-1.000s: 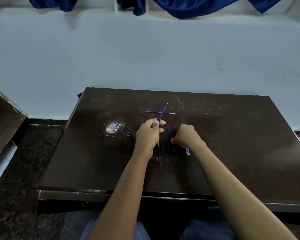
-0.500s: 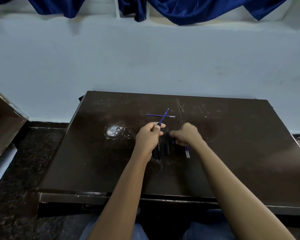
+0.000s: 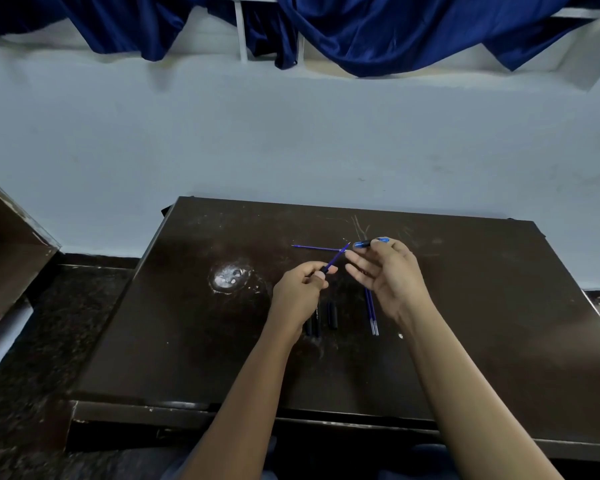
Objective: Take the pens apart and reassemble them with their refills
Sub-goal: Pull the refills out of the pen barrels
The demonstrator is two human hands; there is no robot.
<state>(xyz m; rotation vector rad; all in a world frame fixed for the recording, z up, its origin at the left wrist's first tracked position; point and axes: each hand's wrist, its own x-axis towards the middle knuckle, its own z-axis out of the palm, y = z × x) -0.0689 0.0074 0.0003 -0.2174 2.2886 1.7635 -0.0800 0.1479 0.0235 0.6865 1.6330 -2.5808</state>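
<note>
**Blue end piece picked up off the desk**

Right hand (image 3: 388, 275) was down among the parts a moment ago. Now it pinches a blue end piece (image 3: 366, 243) just beside the refill (image 3: 336, 258) sticking out of the left hand's (image 3: 300, 292) grip. Probably fitting it next. Spare refills (image 3: 371, 313) lie on the desk (image 3: 499, 306).

no text could be read anywhere. a faint line of pale print ran along one black pen barrel (image 3: 317, 316) lying on the table (image 3: 187, 341), at 5 o'clock from the left hand (image 3: 299, 291), too small to make out.
</note>
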